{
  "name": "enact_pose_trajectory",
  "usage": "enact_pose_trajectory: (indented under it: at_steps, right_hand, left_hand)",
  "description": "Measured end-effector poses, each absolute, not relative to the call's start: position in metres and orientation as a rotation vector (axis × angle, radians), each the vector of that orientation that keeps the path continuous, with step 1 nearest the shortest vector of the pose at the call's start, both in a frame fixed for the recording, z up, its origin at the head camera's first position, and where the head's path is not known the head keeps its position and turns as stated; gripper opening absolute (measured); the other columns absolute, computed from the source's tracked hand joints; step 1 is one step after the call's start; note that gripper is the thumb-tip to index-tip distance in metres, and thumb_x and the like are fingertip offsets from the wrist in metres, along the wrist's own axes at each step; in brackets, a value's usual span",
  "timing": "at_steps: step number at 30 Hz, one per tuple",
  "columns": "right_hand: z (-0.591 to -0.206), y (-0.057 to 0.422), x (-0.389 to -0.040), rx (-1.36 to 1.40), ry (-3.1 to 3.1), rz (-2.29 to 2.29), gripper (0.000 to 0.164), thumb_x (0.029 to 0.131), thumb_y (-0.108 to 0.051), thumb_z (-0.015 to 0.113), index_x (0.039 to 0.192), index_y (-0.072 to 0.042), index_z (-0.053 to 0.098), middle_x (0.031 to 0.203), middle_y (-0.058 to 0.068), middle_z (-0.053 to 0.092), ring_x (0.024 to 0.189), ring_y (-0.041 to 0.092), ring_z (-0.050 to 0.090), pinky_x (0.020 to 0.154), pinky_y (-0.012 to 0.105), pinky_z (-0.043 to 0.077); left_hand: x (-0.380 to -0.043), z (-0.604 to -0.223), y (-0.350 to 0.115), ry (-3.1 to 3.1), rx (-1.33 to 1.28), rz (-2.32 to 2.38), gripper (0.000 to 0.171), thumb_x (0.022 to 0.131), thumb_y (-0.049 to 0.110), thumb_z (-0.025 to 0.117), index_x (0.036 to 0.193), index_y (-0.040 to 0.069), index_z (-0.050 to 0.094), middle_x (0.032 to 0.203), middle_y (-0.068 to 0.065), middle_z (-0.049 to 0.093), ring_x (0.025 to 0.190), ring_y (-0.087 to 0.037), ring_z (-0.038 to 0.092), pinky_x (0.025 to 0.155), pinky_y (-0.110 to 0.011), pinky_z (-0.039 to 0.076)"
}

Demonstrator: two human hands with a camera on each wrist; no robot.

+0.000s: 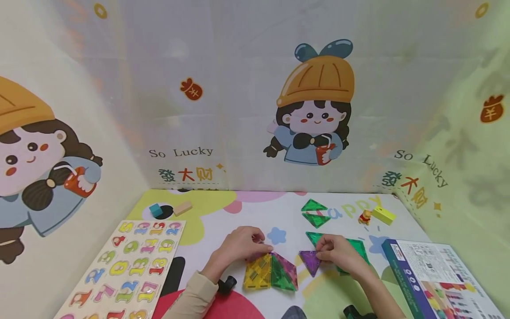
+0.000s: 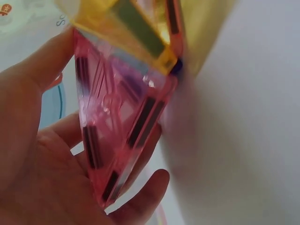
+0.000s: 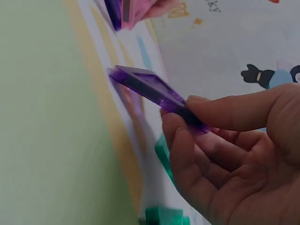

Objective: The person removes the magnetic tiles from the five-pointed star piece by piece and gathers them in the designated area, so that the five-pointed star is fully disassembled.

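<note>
My left hand (image 1: 241,243) grips the back of a small built shape of see-through magnetic tiles. Its fingers curl around a pink triangular magnetic tile (image 2: 119,105) in the left wrist view. Yellow tiles (image 1: 256,274) and a green tile (image 1: 280,277) face the front of that shape. To its right, my right hand (image 1: 341,254) pinches a purple triangular magnetic tile (image 1: 309,261) between thumb and fingers. In the right wrist view the purple tile (image 3: 147,89) is tilted, apart from the built shape. Green tiles (image 1: 360,249) lie partly hidden under the right hand.
Two green triangles (image 1: 314,206) lie farther back. A toy bear figure (image 1: 364,217) and yellow block (image 1: 384,215) stand at back right. A number puzzle board (image 1: 127,266) lies left, below a blue block (image 1: 156,210) and wooden block (image 1: 183,208). A box (image 1: 442,279) lies right.
</note>
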State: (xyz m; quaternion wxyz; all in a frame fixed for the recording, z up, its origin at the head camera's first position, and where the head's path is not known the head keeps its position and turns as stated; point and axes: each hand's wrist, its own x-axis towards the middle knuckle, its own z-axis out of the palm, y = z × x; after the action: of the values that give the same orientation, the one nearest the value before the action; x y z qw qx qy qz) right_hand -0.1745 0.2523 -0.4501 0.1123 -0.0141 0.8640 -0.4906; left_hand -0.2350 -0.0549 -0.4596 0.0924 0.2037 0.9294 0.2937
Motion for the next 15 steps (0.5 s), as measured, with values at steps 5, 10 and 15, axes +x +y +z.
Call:
enact_pose_trajectory:
  at_steps: [5,10,15]
  right_hand:
    - [-0.451,0.255,-0.171,0.035,2.601,-1.325,0.012,0.085,-0.008,0.074,0.090,-0.002,0.065,0.073,0.004,0.063,0.066,0.017,0.057,0.060,0.030,0.050]
    - [-0.451,0.253,-0.172,0.121,2.728,-1.160,0.008,0.082,-0.007,0.075,0.082,-0.007,0.067,0.073,0.002,0.063,0.064,0.016,0.055,0.058,0.029,0.047]
    - [-0.447,0.253,-0.172,0.131,2.828,-1.036,0.008,0.083,-0.008,0.074,0.081,-0.008,0.066,0.075,0.001,0.063,0.066,0.015,0.054,0.060,0.029,0.046]
  left_hand:
    - [-0.237,-0.455,-0.065,2.737,0.605,0.871,0.042,0.077,0.064,0.073,0.096,0.027,0.071,0.095,0.008,0.067,0.086,-0.010,0.057,0.074,-0.033,0.048]
    - [-0.242,-0.454,-0.072,2.724,0.634,0.860,0.039,0.079,0.062,0.073,0.095,0.027,0.071,0.089,0.010,0.065,0.085,-0.010,0.055,0.073,-0.031,0.047]
    - [-0.246,-0.455,-0.076,2.684,0.653,0.906,0.035,0.080,0.057,0.075,0.095,0.026,0.073,0.088,0.009,0.066,0.084,-0.011,0.055,0.071,-0.030,0.046]
